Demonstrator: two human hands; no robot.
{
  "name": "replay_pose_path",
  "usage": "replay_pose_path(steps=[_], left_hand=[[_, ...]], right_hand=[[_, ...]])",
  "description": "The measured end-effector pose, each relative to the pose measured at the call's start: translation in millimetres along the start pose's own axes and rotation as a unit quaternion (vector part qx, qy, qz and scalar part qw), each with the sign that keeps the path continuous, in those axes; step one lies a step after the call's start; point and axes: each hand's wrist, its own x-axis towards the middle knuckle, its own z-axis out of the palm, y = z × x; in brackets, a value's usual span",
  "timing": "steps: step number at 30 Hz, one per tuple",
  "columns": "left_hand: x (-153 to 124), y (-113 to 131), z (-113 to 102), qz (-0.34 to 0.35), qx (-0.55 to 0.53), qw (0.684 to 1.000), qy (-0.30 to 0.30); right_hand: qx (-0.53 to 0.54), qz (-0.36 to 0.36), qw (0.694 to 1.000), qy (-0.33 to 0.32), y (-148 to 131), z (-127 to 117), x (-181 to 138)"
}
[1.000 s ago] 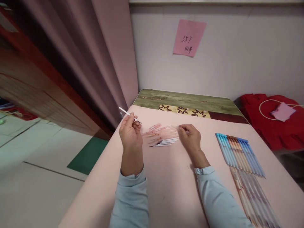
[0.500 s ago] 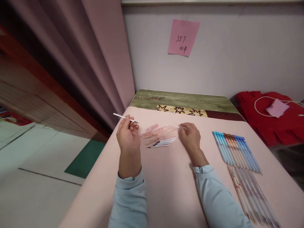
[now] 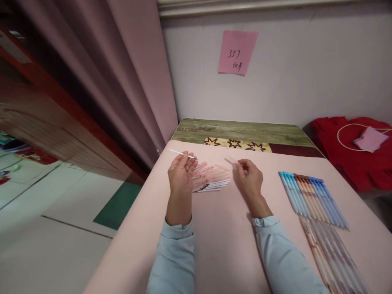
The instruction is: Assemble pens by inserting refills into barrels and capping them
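Observation:
My left hand (image 3: 181,171) holds a thin white pen refill (image 3: 177,152) with a dark tip, raised over the table's left side. Between the thumb and fingers of my right hand (image 3: 250,174) is a clear, pale pen barrel (image 3: 230,160), its far end pointing up and left. Between the hands lies a loose pile of pinkish, patterned pen barrels (image 3: 210,173). Several more white refills (image 3: 214,186) with black ends lie along the near edge of that pile.
At the right lies a row of capped pens (image 3: 310,200) in light blue, brown and dark blue. Nearer are more clear pens (image 3: 332,253). A red cloth (image 3: 352,163) is beyond the table (image 3: 223,245). A curtain (image 3: 143,81) hangs left.
My right hand has lifted a clear pen barrel off the pile. My left hand, still with the refill, has shifted rightward and its fingers have spread somewhat. The view has tilted slightly.

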Motion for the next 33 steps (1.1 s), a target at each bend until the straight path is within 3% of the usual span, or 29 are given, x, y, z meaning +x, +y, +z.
replay_pose_path(steps=[4,7,12,16,21,23,25,27,30,33], left_hand=[[-7.3,-11.7,7.8,-0.033,0.006,0.999,-0.039],[-14.3,-17.9,14.2,-0.050,0.026,0.996,-0.074],[-28.6,-22.7,26.3,-0.046,0.068,0.987,-0.139],[-38.4,-20.7,27.8,-0.018,0.100,0.977,-0.188],[-48.9,-44.6,2.3,0.028,0.099,0.984,-0.147],[-55.3,-64.8,-12.5,0.032,0.062,0.991,-0.117],[-61.8,-83.5,-24.8,0.042,0.024,0.996,-0.076],[-66.3,-95.4,-32.2,0.049,0.003,0.996,-0.075],[-68.1,-99.8,-34.3,0.063,-0.004,0.994,-0.090],[-66.2,-97.8,-31.4,0.062,0.000,0.993,-0.095]], right_hand=[[0.226,0.049,0.973,0.007,-9.4,-3.8,-10.7],[0.329,0.089,0.940,-0.008,-18.1,-12.5,-34.5],[0.388,0.155,0.908,-0.017,-25.7,-30.5,-76.2],[0.442,0.181,0.879,-0.008,-24.6,-43.4,-91.8],[0.522,0.208,0.826,-0.054,-26.8,-50.3,-97.4],[0.517,0.200,0.829,-0.079,-27.4,-49.3,-97.4],[0.488,0.172,0.851,-0.086,-25.8,-47.0,-96.9],[0.446,0.130,0.883,-0.075,-21.7,-44.0,-96.1],[0.368,0.072,0.926,-0.052,-13.3,-39.3,-94.9],[0.317,0.044,0.946,-0.046,-7.5,-35.9,-93.4]])
